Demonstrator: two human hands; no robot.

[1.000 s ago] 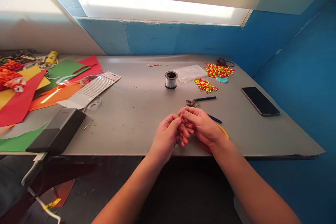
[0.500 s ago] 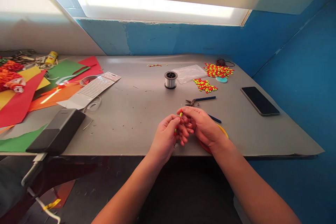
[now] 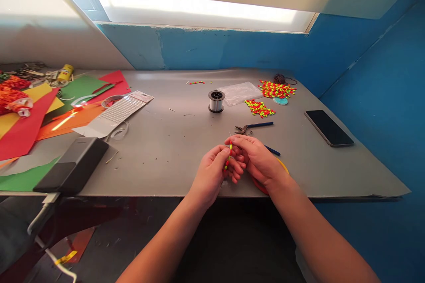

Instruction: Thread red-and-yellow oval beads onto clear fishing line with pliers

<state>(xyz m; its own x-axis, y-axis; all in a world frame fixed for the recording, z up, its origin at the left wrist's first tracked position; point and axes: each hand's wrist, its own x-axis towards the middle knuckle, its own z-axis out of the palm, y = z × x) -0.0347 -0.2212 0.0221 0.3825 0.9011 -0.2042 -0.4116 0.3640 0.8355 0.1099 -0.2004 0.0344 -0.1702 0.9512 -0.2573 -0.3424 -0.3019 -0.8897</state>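
Between my two hands runs a short string of red and yellow-green beads (image 3: 230,147), with a thin line end sticking up past the top bead. My left hand (image 3: 212,168) is closed, thumb and forefinger pinching the strand at its middle. My right hand (image 3: 257,157) pinches the upper end near a red bead, its other fingers curled behind the strand. Just beyond my hands lie pliers with blue handles (image 3: 260,124), partly hidden by my right hand. A red and yellow ring-shaped thing (image 3: 283,164) shows only in part under my right wrist.
A spool of clear line (image 3: 216,102) stands mid-table. Bead piles (image 3: 260,108), a clear plastic bag (image 3: 237,93) and a phone (image 3: 328,127) lie to the right. On the left are coloured paper sheets (image 3: 28,126) and a black power bank (image 3: 71,166) with a cable.
More of the beaded strand shows between my hands now, with its lower beads visible beside my left thumb. Both hands stay in nearly the same place.
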